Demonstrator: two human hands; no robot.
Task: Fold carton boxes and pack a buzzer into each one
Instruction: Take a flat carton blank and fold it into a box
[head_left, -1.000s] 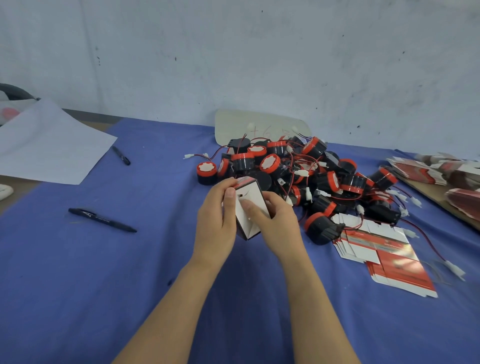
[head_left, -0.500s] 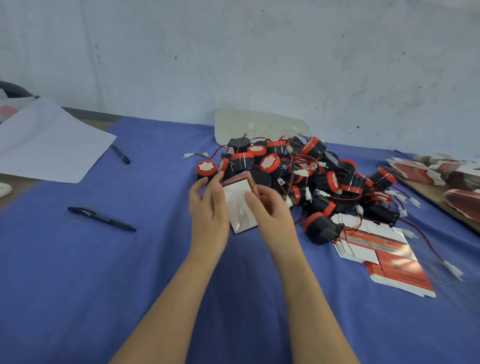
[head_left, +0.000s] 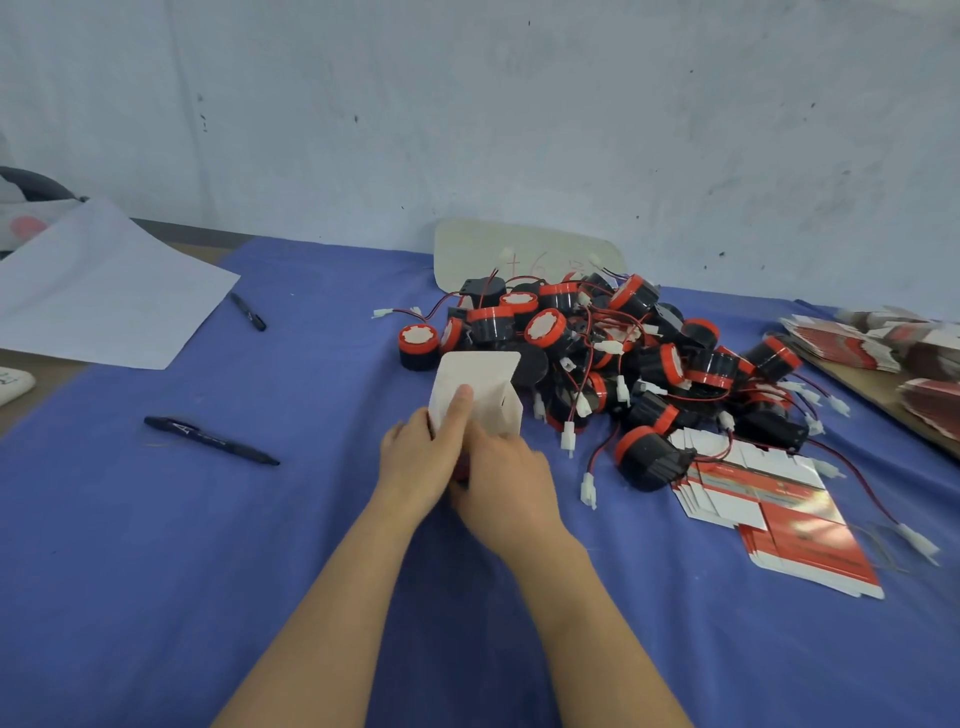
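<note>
Sprawling blue tablecloth (head_left: 156, 597) under buzzers (head_left: 545, 328); scuffed wall (head_left: 519, 104)

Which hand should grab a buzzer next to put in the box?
Probably the right hand. The pile of buzzers lies right of the carton, on that hand's side. The left hand grips the carton with its thumb on the white face, so it could hold it alone.

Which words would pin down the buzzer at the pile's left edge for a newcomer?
On the blue cloth, find the heap of black-and-red buzzers at its far side. At the heap's left end, just beyond the held white carton, one buzzer stands upright on the cloth, white face up. It is the leftmost; its neighbours lie piled and tilted.
</note>
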